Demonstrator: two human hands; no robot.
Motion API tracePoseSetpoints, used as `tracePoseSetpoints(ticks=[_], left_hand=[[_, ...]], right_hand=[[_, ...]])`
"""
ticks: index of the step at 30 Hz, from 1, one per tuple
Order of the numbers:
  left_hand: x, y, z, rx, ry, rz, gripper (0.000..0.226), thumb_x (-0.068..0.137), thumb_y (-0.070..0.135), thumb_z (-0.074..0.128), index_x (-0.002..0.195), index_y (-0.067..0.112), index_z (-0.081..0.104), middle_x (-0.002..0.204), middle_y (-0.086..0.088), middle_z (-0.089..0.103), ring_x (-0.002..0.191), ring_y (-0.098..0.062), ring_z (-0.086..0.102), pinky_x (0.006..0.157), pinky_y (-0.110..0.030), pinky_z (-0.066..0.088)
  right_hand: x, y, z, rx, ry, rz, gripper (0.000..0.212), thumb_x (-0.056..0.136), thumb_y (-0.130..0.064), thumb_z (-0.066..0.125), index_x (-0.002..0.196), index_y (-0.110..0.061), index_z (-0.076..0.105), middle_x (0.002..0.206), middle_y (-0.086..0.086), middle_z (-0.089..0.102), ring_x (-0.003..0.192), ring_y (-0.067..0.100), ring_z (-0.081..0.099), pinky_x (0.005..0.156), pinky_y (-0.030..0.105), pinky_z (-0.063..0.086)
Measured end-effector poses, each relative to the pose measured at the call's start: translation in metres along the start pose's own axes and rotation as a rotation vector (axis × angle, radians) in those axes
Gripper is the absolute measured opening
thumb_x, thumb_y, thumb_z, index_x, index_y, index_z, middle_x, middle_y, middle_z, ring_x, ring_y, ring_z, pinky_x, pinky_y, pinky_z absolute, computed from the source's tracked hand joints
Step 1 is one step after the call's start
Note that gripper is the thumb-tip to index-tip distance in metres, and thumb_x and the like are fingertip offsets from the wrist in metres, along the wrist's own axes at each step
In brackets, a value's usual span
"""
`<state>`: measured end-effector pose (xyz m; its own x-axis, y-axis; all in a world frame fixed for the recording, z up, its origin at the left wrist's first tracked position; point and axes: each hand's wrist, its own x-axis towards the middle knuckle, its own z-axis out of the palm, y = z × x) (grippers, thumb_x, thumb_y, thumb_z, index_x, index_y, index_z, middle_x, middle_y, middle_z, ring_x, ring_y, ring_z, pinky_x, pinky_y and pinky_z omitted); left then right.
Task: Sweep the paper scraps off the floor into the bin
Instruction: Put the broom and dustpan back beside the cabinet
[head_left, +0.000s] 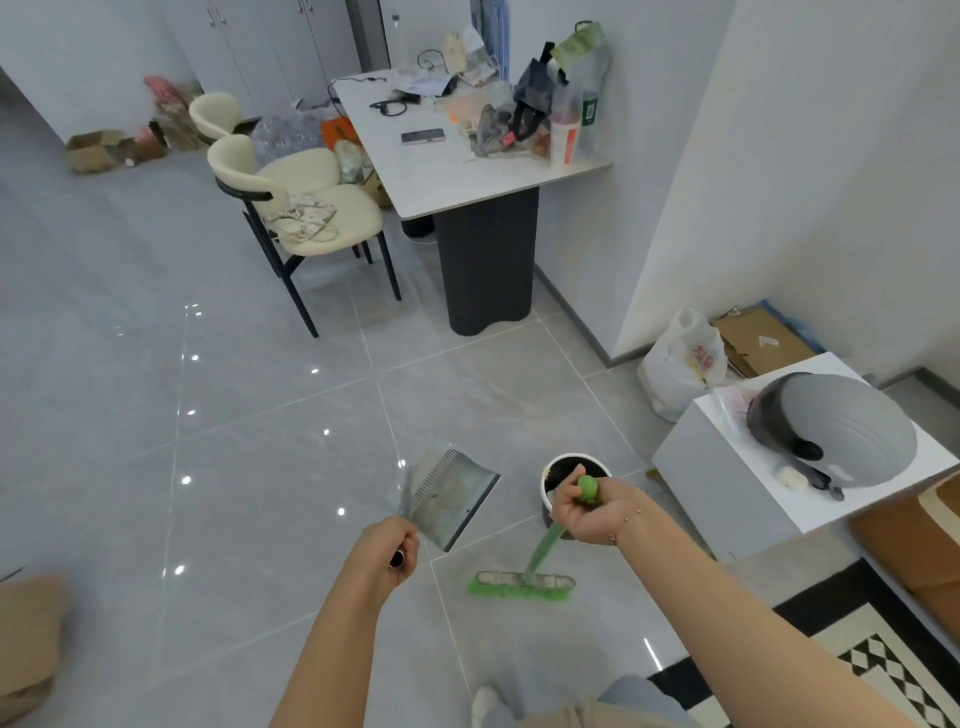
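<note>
Right hand (589, 512) wraps top of green broom (524, 579), stiff, light; bristles on floor. Left hand (387, 553) grips dustpan (449, 496) handle, pan lifted, light. Bin (574, 486) beside broom. Scraps: none discernible, maybe binned.

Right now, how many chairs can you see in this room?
2. One cream chair stands left of the white table, with a patterned cloth on its seat. The second cream chair is behind it, farther back. Others could be hidden behind the table.
</note>
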<state>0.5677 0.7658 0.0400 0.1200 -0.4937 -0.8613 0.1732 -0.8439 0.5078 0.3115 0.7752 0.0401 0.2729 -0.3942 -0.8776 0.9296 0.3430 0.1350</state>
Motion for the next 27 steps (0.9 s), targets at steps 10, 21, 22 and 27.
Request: tracePoseSetpoints(ticks=[10,21,22,27], left_hand=[[0.028,0.044,-0.016,0.013,0.032,0.021,0.019,0.09,-0.008,0.038,0.079,0.001,0.05,0.064,-0.008,0.044,0.02,-0.001,0.036,0.03,-0.006,0.033],[0.091,0.159,0.065,0.056,0.061,0.039,0.018,0.09,-0.006,0.039,0.08,0.002,0.051,0.064,-0.008,0.045,0.022,-0.002,0.038,0.032,-0.006,0.034],[0.097,0.173,0.079,0.077,0.056,0.044,0.018,0.09,-0.006,0.04,0.079,0.002,0.051,0.064,-0.008,0.045,0.023,-0.002,0.037,0.033,-0.006,0.033],[0.116,0.233,0.141,0.136,0.051,0.051,0.018,0.089,-0.008,0.038,0.081,0.001,0.051,0.064,-0.009,0.047,0.022,-0.001,0.036,0.031,-0.006,0.031]], right_hand=[[0.038,0.019,0.056,-0.299,-0.064,0.082,0.032,0.098,-0.007,0.031,0.069,-0.011,0.041,0.05,-0.001,0.046,0.024,0.015,0.045,0.023,0.014,0.025],[0.088,-0.064,0.131,-0.758,0.076,-0.049,0.021,0.094,-0.001,0.042,0.075,-0.009,0.041,0.037,0.003,0.043,0.024,0.009,0.043,0.023,0.009,0.019],[0.094,-0.079,0.14,-0.767,0.082,-0.058,0.022,0.094,0.0,0.041,0.074,-0.009,0.041,0.037,0.003,0.043,0.024,0.009,0.043,0.023,0.009,0.019],[0.107,-0.144,0.175,-0.763,0.126,-0.151,0.028,0.094,0.002,0.039,0.068,-0.009,0.038,0.032,0.003,0.042,0.02,0.008,0.04,0.024,0.005,0.017]])
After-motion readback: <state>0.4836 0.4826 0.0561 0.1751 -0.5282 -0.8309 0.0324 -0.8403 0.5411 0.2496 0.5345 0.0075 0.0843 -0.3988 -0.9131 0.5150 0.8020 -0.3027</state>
